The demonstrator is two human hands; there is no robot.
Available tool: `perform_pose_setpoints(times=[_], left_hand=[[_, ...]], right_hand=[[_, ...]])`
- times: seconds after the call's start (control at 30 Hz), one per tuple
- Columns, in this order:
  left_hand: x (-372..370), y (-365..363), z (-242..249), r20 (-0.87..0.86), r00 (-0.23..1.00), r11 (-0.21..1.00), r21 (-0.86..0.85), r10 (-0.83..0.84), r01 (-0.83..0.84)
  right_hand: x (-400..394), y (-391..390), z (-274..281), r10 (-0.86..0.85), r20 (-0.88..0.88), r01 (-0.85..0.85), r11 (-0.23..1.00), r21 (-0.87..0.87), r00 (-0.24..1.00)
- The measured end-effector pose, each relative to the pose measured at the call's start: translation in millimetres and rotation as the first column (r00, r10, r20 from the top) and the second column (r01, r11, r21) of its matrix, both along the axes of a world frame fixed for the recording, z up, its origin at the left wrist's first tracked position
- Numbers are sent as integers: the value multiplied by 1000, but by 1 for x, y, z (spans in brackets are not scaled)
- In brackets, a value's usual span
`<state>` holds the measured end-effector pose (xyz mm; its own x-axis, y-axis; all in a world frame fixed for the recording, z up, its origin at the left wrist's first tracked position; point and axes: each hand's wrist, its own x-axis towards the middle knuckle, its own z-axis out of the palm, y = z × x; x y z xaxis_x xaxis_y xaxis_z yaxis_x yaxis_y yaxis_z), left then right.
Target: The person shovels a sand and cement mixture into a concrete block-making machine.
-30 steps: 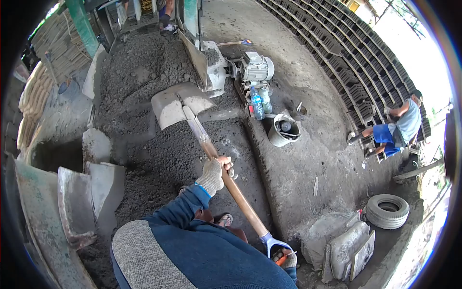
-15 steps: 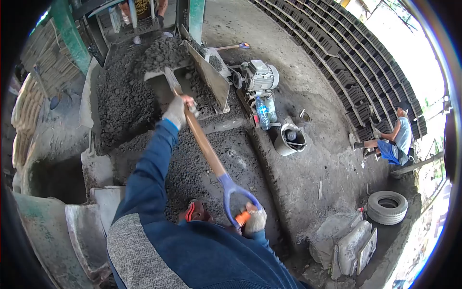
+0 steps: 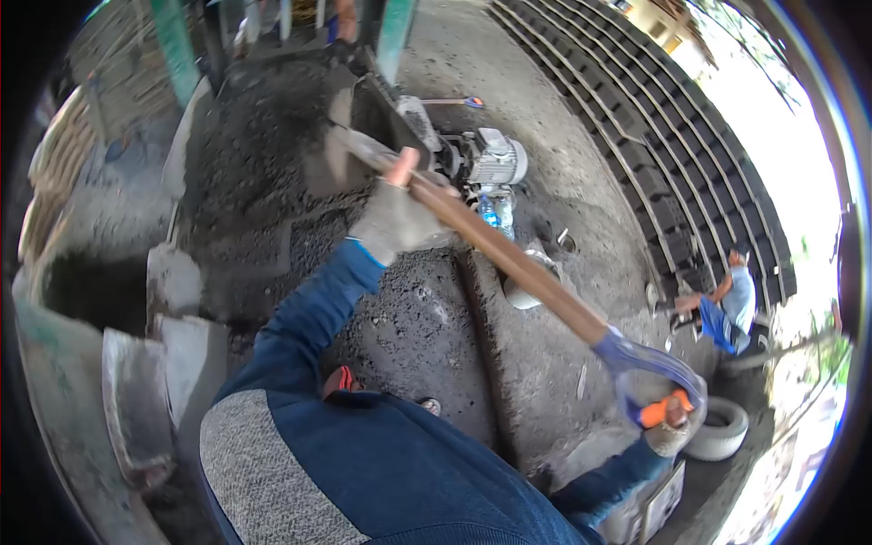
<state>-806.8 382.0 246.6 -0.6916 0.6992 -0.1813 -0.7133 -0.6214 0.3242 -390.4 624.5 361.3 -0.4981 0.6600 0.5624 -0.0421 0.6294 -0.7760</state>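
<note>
Head view, sole view. Landmark: grey motor [image 3: 495, 159].

Item: shovel [image 3: 518, 262], in use. Wooden shaft; purple D-shaped handle [image 3: 627, 354]; orange crossbar [image 3: 665, 409]; pale blade [image 3: 337, 162], blurred. Location: aslant, blade left of the motor over dark mix [image 3: 245, 173]; shaft crossing on the wearer's side of the motor; D-shaped handle well to its right and nearer the wearer.

Grip, left hand [image 3: 395, 218]: gloved, wrapped about the lower shaft near the blade, left of the motor.
Grip, right hand [image 3: 672, 434]: gloved, closed round the orange crossbar, well right of the motor, nearer the wearer.

Handling (judged): rigid throughout, sturdy, not fragile. Modest weight bare; blade-heavy when filled. Present load cannot be told. Shaft looks smooth, so may slide or roll in a glove. Mix looks crumbly and dense, heavy for its bulk.

Best holds (judged): low on the shaft to bear weight; crossbar to govern tilt and twist.

Adjacent: bottles [image 3: 491, 214], just on the wearer's side of the motor; bucket [image 3: 520, 298], nearer the wearer than these, partly hidden by the shaft; second shovel [image 3: 445, 101], lying beyond the motor.
</note>
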Motion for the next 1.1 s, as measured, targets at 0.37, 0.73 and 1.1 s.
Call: perform_pose_setpoints(times=[0.37,0.73,1.1], left_hand=[[109,39,-27,-618,777,952,291,116,90],[-56,-123,-18,-89,889,850,351,449,-393],[-217,-134,-85,255,824,860,-82,506,-503]], right_hand=[[-27,94,238,203,-296,163,495,853,933],[-261,-163,219,540,-128,153,0,988,832],[-267,-120,-92,11,141,-32,988,151,990]])
